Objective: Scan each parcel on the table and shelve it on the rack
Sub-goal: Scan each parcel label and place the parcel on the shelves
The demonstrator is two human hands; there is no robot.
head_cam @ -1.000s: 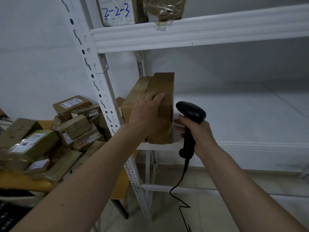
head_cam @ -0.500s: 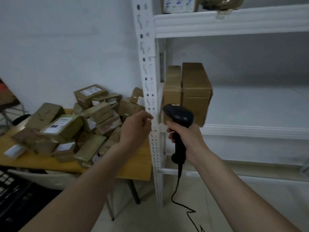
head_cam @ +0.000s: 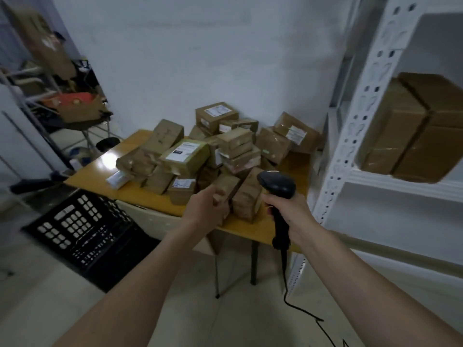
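Observation:
Several brown cardboard parcels are piled on a yellow table, some with white labels. My left hand reaches over the table's front edge, fingers loosely curled, right at a small parcel; I see no grip on it. My right hand grips the handle of a black barcode scanner beside the pile, its cable hanging to the floor. Two brown parcels stand side by side on the white rack's shelf at the right.
The rack's perforated white post stands just right of the table. A black plastic crate lies on the floor at the left. A cluttered metal frame with boxes stands in the far left corner.
My view has swung left from the rack to the table. My left hand left the shelved parcel and moved down to the pile. The right hand still holds the scanner.

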